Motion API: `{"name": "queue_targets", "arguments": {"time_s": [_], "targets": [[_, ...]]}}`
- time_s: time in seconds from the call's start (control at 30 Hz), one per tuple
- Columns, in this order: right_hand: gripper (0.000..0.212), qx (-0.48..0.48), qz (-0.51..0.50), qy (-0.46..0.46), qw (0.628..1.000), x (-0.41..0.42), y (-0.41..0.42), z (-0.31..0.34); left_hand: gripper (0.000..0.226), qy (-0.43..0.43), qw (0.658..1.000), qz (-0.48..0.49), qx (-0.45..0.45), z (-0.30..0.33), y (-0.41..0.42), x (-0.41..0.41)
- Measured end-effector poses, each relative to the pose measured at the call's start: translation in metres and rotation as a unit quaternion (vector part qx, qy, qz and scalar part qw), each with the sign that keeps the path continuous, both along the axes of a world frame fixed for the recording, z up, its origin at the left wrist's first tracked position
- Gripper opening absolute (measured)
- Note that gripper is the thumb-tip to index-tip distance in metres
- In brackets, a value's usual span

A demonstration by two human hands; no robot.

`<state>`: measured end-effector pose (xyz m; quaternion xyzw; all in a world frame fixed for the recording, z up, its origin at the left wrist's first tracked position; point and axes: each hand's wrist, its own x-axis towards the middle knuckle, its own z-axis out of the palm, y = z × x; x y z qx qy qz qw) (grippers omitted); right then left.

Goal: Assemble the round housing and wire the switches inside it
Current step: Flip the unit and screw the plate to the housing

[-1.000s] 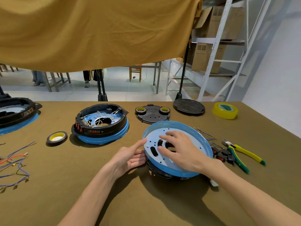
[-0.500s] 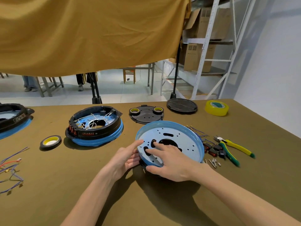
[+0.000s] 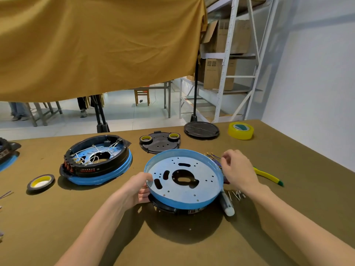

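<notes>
A round blue metal plate (image 3: 192, 191) with cut-outs lies face up on a black housing ring (image 3: 172, 208) at the middle of the table. My left hand (image 3: 134, 191) grips the plate's left rim, thumb over the edge and fingers underneath. My right hand (image 3: 238, 169) hovers just off the plate's right rim with loosely curled fingers and holds nothing I can see. Blue and yellow wires (image 3: 212, 156) lie just beyond that hand. A second housing (image 3: 98, 160), black ring on blue plate with white wiring inside, sits to the left.
Behind the plate lie a black cover (image 3: 160, 144) carrying two small tape rolls and a black lid (image 3: 201, 129). A yellow tape roll (image 3: 240, 130) is at the far right, a black tape roll (image 3: 40, 182) at the left. Yellow-handled pliers (image 3: 269, 176), small metal pins (image 3: 237, 194) and a white-tipped tube (image 3: 227, 205) lie to the right.
My right hand left the plate's face and moved to its right rim. My left hand went from touching the left edge to gripping it. The plate now sits flatter on the black ring.
</notes>
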<state>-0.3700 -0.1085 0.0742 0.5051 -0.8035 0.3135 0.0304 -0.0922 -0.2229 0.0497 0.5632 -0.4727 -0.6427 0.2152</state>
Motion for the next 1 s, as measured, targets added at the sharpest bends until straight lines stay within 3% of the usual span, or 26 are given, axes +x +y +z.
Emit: {"name": "queue_targets", "arguments": {"time_s": [0.2, 0.33, 0.43, 0.63, 0.73, 0.87, 1.0], "targets": [[0.009, 0.195, 0.045, 0.010, 0.980, -0.003, 0.029, -0.021, 0.044, 0.014, 0.999, 0.043, -0.001, 0.002, 0.001, -0.008], [0.041, 0.283, 0.062, 0.052, 0.956, 0.008, 0.033, -0.026, 0.045, 0.022, 0.999, 0.047, -0.004, 0.004, 0.004, -0.009], [0.043, 0.295, 0.036, 0.056, 0.953, 0.012, 0.032, -0.027, 0.041, 0.028, 0.999, 0.043, 0.000, 0.004, 0.007, -0.006], [0.026, 0.181, -0.040, 0.015, 0.983, 0.002, 0.042, -0.013, 0.032, 0.037, 0.998, 0.042, 0.026, 0.004, 0.001, 0.002], [0.023, 0.103, -0.052, 0.004, 0.993, 0.001, 0.046, 0.002, 0.047, 0.064, 0.996, 0.030, 0.050, 0.005, -0.004, 0.009], [0.017, -0.001, -0.038, -0.003, 0.999, 0.005, 0.045, 0.020, 0.069, 0.168, 0.980, 0.053, 0.098, 0.005, -0.007, 0.020], [0.014, -0.086, 0.028, -0.095, 0.991, 0.022, 0.029, 0.034, 0.081, 0.195, 0.974, 0.059, 0.101, -0.002, -0.009, 0.024]]}}
